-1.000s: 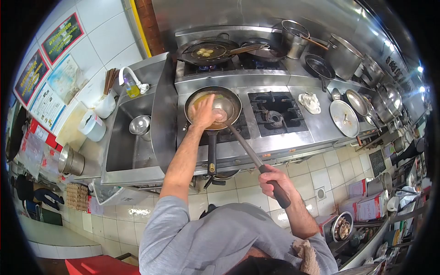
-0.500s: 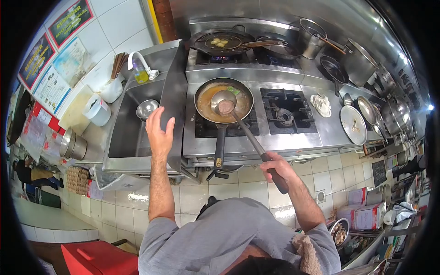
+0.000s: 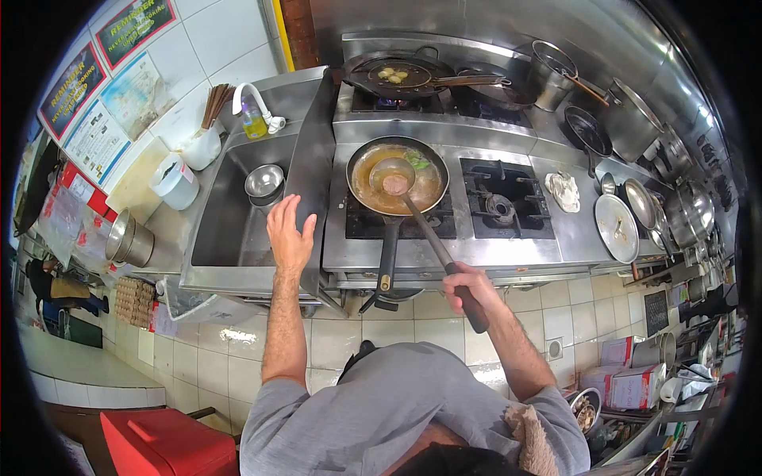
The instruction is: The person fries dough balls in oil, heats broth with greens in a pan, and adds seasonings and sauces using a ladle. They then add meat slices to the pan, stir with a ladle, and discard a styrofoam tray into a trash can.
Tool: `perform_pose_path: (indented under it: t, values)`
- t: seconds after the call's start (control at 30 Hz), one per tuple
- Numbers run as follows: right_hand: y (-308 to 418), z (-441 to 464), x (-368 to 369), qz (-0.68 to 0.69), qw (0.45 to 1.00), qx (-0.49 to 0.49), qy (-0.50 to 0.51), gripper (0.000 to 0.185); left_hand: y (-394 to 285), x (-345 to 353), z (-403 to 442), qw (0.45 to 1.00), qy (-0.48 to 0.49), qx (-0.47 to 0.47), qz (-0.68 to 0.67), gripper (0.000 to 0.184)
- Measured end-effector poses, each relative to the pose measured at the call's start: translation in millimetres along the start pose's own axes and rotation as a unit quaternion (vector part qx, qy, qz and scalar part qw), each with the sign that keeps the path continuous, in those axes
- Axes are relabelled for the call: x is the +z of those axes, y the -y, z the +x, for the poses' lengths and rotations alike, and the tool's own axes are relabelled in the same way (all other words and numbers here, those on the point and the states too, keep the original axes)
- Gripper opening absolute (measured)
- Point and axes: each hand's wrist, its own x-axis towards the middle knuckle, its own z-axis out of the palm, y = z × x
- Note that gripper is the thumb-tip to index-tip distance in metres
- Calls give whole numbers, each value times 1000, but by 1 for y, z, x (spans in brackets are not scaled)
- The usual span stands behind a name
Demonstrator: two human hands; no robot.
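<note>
My right hand (image 3: pixel 470 287) is closed round the dark handle of a long ladle (image 3: pixel 429 230). The ladle's bowl rests in a frying pan (image 3: pixel 386 252) on the front left burner, holding a brownish-pink piece of food (image 3: pixel 394 184). Around the bowl lies thin brown liquid, with a green leafy bit (image 3: pixel 417 160) at the pan's upper right. Fingers apart and holding nothing, my left hand (image 3: pixel 291 234) hovers over the sink's right front part. Close to its fingertips, a metal bowl (image 3: pixel 265 182) sits in the sink (image 3: pixel 230 230).
Behind, a wide pan (image 3: pixel 361 75) with yellowish pieces sits over a lit burner. A bare front burner (image 3: pixel 500 208) lies right of my pan. Farther right are a crumpled cloth (image 3: pixel 563 192), a plate (image 3: pixel 617 230) and several pots. A faucet (image 3: pixel 254 107) stands behind the sink.
The view has shifted slightly. My left hand has come a little lower and away from the metal bowl. The ladle stays in the pan, its handle end slightly nearer the stove.
</note>
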Motion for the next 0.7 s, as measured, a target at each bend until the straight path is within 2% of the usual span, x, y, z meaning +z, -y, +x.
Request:
perform_pose_path:
  t: [0.1,0.17,0.27,0.37,0.47,0.53,0.7]
  values:
    - [5,13,-11,47,999,1,15,13,0,2,-2,1000,-2,1,14,45]
    - [-1,9,1,3,999,-34,-2,14,1,2,-3,1000,1,-3,12,45]
    - [-5,14,-5,15,1000,-18,1,14,1,2,-5,1000,7,-6,17,45]
    - [-12,19,-4,-9,998,-49,-35,15,-2,1,-7,999,12,-17,24,43]
    - [-8,15,-2,-15,999,-26,-37,16,-2,0,-8,999,22,-25,25,42]
    - [-5,23,-14,4,1000,-16,0,16,-3,1,-11,999,23,-28,28,42]
    - [-13,21,-9,-4,1000,-27,-11,17,-3,1,-16,999,30,-29,33,42]
